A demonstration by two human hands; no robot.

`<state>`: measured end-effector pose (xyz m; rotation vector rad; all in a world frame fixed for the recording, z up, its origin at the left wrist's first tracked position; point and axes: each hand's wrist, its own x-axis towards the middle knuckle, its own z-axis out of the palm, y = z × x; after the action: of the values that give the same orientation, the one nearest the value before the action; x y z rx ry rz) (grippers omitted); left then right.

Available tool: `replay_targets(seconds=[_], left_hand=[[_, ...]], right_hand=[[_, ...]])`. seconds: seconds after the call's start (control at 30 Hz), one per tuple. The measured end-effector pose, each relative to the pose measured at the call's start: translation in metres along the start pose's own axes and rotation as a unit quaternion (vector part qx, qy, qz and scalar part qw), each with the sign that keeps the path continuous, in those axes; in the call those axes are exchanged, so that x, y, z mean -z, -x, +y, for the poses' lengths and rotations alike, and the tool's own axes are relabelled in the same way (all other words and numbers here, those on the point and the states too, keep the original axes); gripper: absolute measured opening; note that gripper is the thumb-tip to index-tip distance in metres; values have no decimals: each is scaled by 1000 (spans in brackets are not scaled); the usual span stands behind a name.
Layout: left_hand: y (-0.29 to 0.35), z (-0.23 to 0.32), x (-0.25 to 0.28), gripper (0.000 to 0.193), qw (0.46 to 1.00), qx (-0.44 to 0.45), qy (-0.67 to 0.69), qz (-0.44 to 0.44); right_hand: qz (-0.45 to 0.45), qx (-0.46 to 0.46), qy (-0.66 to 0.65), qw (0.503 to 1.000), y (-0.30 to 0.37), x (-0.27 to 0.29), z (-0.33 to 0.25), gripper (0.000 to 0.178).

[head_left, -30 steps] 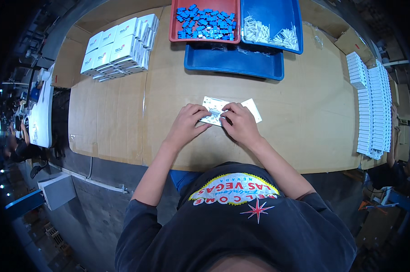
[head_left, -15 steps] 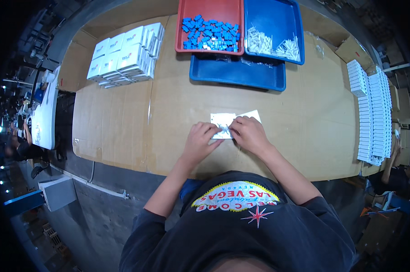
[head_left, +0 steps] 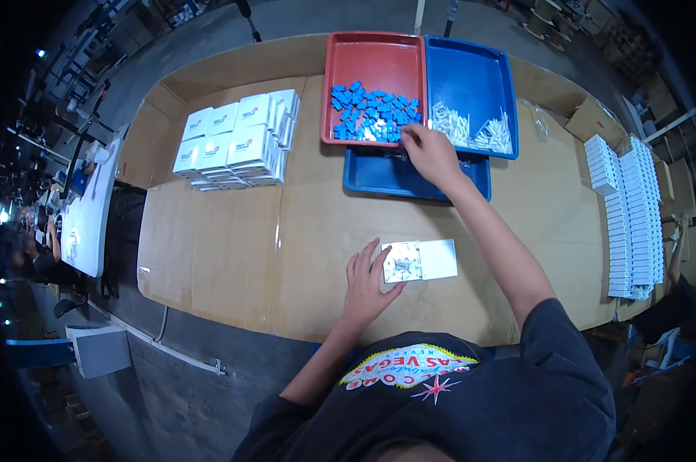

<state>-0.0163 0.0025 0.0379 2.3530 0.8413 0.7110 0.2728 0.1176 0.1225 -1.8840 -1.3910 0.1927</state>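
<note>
A small white box [head_left: 438,259] lies opened flat on the cardboard-covered table, its plain lid half to the right. Small pieces, too fine to tell apart, sit in its left half. My left hand [head_left: 365,283] is open, fingers spread, touching the box's left edge. My right hand [head_left: 432,156] reaches to the near right corner of the red tray [head_left: 375,58], its fingertips pinched together; what they hold, if anything, is hidden. Small blue plastic pieces [head_left: 363,108] are heaped in that tray. White, thin plastic pieces [head_left: 490,135] lie in the blue tray [head_left: 471,65] beside it.
A second blue tray [head_left: 378,177] sits partly under the other two. Stacked white boxes [head_left: 236,146] stand at the left, and long rows of white boxes [head_left: 629,219] line the right edge. Cardboard walls [head_left: 232,69] rim the far side. Other people work at both sides.
My right hand has left the white box and moved forward to the red tray. My left hand has loosened from the pieces and shifted to the box's left edge. The view has tilted forward.
</note>
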Motion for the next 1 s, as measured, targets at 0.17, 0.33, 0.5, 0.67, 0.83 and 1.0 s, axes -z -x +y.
replay_targets(seconds=[0.17,0.33,0.5,0.67,0.83,1.0], left_hand=[[-5,3,-4,84,1000,8,-10,-29],[-6,3,-3,83,1000,14,2,-22],[-3,1,-1,86,1000,14,-10,-7],[-6,4,-4,84,1000,10,2,-17],[-3,3,0,82,1000,15,-1,-25],[-4,5,-1,83,999,5,-13,-33]], right_hand=[[93,72,71,991,-106,-59,12,30],[89,50,189,977,-144,-93,-3,32],[66,-31,162,984,-157,-96,-17,29],[133,90,-69,985,-142,-60,-3,20],[259,312,-69,911,-66,23,-61,22],[286,347,-83,889,-19,78,-78,24]])
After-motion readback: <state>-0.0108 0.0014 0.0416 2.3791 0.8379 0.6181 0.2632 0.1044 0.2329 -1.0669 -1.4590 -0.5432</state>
